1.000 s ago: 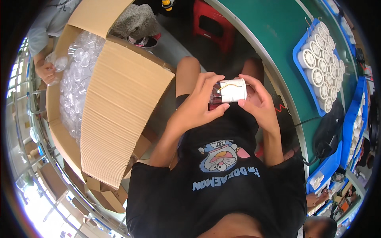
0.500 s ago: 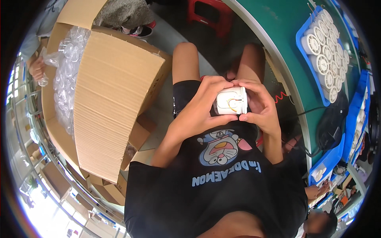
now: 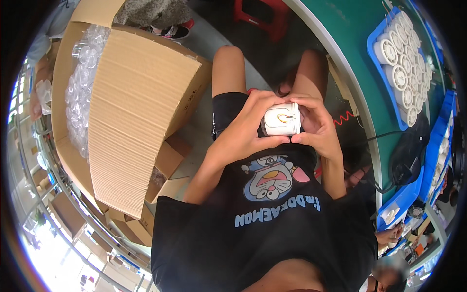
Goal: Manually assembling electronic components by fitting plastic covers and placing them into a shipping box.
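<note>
White cyl. part [image 3: 282, 122] held on its side btwn both hands, over lap.
Dark end at L cupped by L hand [image 3: 247, 124], fingers curled over top, thumb below; rim end at R gripped by R hand [image 3: 318, 127], fingers & thumb part-closed around it. Yellowish wire [image 3: 283, 117] seen on part's side. Cardboard box [image 3: 138, 97] w/ clear plastic pcs [image 3: 82, 97] placed to L; blue tray [image 3: 375, 39] of white cyl. pcs [image 3: 400, 76] set on green table [image 3: 343, 24], R.
</note>
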Motion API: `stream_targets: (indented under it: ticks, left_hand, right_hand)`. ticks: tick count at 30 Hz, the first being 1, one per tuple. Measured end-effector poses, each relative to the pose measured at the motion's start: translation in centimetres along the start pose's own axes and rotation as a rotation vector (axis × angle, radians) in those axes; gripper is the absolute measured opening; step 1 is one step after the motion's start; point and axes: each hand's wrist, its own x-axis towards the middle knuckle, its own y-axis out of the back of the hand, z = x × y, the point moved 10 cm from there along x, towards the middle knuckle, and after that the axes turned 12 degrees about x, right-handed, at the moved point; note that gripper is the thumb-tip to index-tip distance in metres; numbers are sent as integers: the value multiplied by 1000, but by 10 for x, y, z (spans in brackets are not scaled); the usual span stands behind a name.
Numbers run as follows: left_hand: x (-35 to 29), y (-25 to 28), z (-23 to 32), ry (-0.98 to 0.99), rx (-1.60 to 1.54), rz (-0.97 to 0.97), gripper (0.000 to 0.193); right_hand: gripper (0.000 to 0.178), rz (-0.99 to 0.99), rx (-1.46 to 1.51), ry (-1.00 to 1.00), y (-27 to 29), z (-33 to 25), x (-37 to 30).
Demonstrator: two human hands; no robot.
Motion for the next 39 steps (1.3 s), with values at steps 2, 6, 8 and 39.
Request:
stream_targets:
  ticks: [2,6,8,39]
  left_hand:
    - [-2,-2,-3,30,-36,-1,69]
    - [-4,-2,-5,45,-12,17,70]
    - [-6,-3,-5,45,0,27,70]
    - [-6,2,-11,178,-351,263,65]
  right_hand:
    - [68,-4,9,-13,1,3,-1]
    - [68,-12,13,-30,3,7,0]
    - [68,-16,18,-43,3,9,0]
    - [47,371,-12,138,16,-6,9]
